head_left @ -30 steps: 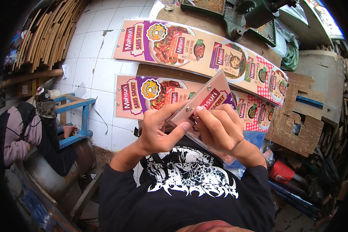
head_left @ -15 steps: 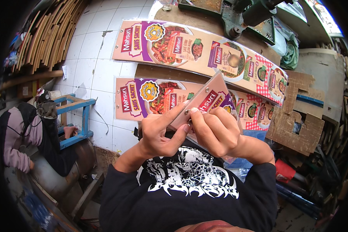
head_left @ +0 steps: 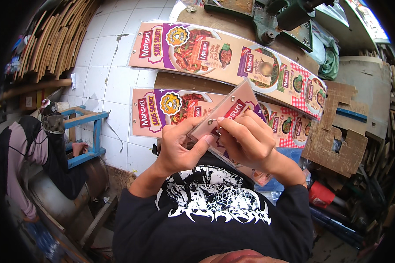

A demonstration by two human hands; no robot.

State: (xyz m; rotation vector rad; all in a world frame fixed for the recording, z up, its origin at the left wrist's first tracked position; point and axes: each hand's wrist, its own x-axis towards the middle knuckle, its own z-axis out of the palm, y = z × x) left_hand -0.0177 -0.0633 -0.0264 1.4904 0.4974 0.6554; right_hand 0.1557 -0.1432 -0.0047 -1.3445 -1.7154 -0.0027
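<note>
Hands (head_left: pixel 180 147) gripping card (head_left: pixel 229 103), metal ring (head_left: pixel 212 120) partly hidden

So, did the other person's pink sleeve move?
Yes: the end of the pink sleeve has moved down the picture, farther from the blue stool.

Wearer's two hands (head_left: pixel 180 147) (head_left: pixel 252 138), three visible printed strips (head_left: pixel 228 59) (head_left: pixel 193 101) (head_left: pixel 236 104), one co-worker (head_left: pixel 28 147)
</note>
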